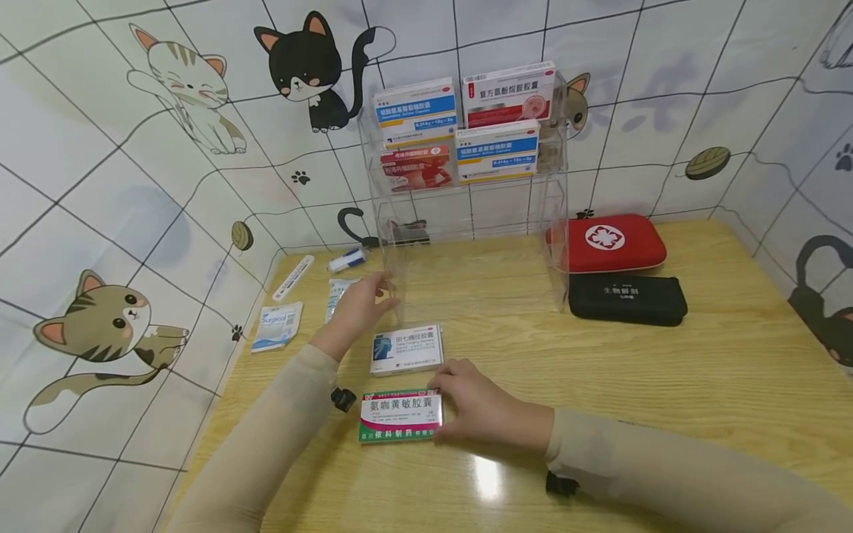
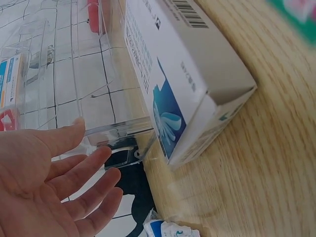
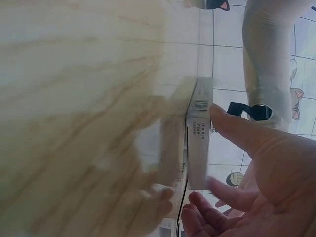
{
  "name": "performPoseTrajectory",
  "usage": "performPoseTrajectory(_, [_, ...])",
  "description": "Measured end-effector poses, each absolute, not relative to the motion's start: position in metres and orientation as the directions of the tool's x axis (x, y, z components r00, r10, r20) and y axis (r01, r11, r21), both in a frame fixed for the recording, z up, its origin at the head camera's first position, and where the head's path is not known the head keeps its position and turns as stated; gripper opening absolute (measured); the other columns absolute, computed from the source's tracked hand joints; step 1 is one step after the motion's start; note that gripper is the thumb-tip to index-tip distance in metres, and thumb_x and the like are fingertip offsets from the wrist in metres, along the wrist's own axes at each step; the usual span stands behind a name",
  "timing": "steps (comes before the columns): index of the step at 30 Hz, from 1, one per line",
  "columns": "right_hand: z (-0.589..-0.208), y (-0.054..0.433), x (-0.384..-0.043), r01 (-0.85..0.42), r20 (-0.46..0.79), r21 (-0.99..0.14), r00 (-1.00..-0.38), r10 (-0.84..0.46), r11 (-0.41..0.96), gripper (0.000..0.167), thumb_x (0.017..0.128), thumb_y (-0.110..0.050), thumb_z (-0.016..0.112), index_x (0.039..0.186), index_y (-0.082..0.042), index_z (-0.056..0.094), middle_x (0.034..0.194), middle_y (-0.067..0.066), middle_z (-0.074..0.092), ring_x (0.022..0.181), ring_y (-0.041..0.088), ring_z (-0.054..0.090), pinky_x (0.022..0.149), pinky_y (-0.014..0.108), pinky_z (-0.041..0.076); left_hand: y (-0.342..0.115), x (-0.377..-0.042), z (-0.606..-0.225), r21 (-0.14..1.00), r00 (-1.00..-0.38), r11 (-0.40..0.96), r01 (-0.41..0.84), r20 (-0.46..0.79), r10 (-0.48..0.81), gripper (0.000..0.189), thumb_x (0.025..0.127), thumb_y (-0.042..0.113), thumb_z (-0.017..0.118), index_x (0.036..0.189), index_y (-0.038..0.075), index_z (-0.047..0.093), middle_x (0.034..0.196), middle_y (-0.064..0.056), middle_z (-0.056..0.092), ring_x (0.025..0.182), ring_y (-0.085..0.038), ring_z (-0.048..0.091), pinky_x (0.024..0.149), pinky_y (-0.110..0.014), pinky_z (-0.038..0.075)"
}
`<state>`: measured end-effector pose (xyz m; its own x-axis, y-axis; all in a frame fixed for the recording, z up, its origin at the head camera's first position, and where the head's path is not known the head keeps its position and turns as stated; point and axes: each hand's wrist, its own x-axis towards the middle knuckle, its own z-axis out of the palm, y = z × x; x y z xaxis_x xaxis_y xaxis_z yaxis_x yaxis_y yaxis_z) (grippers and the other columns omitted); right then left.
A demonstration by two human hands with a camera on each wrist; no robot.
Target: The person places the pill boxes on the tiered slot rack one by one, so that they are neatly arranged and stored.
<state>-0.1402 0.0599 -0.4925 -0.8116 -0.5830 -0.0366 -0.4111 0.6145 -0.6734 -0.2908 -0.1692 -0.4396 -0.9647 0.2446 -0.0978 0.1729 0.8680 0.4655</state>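
Note:
My left hand [image 1: 360, 307] is beside the front left corner of a clear acrylic rack [image 1: 393, 296]. Its fingers are loosely spread and hold nothing; whether the thumb touches the rack is unclear. Just right of that hand, a white medicine box [image 2: 197, 84] with a blue picture lies flat on the table. Nearer me lies a green, white and magenta medicine box [image 1: 400, 416]. My right hand [image 1: 489, 411] grips this box's right end, the thumb at the near corner and fingers at the far one. The right wrist view shows the box's edge [image 3: 198, 143] between thumb and fingers.
Several medicine boxes [image 1: 416, 115] stand on the rack's upper tiers. A red pouch [image 1: 626, 255] and a black case [image 1: 640, 300] lie right of it. At left are a Surgical packet [image 1: 276, 327], a white strip [image 1: 293, 277] and a small blue-and-white pack [image 1: 348, 259].

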Motion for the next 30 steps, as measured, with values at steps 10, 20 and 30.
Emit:
performPoseTrajectory(10, [-0.476, 0.081, -0.139, -0.360, 0.036, -0.820, -0.809, -0.586, 0.446, 0.023, 0.090, -0.010, 0.080, 0.109, -0.020, 0.071, 0.103, -0.008, 0.073, 0.091, 0.009, 0.069, 0.084, 0.029, 0.061, -0.172, -0.293, -0.442, 0.478, -0.963, 0.862, 0.170, -0.105, 0.248, 0.060, 0.101, 0.028, 0.069, 0.153, 0.010, 0.046, 0.139, -0.012, 0.065, 0.127, -0.031, 0.063, 0.107, -0.052, 0.052])
performPoseTrajectory(20, [-0.437, 0.123, -0.168, -0.425, 0.228, -0.798, -0.869, -0.438, 0.427, 0.019, 0.091, -0.009, 0.080, 0.108, -0.017, 0.077, 0.108, -0.002, 0.076, 0.095, 0.015, 0.073, 0.082, 0.026, 0.063, -0.171, -0.295, -0.444, 0.482, -0.961, 0.858, 0.179, -0.101, 0.257, 0.060, 0.101, 0.029, 0.069, 0.154, 0.010, 0.045, 0.139, -0.012, 0.064, 0.127, -0.031, 0.063, 0.106, -0.052, 0.053])
performPoseTrajectory(30, [-0.382, 0.149, -0.243, -0.465, 0.435, -0.768, -0.883, -0.174, 0.440, 0.023, 0.093, -0.017, 0.079, 0.115, -0.016, 0.077, 0.115, 0.001, 0.074, 0.103, 0.017, 0.073, 0.092, 0.034, 0.062, -0.171, -0.293, -0.442, 0.473, -0.962, 0.863, 0.176, -0.104, 0.253, 0.059, 0.101, 0.028, 0.069, 0.152, 0.009, 0.046, 0.139, -0.013, 0.064, 0.127, -0.032, 0.063, 0.107, -0.051, 0.053])
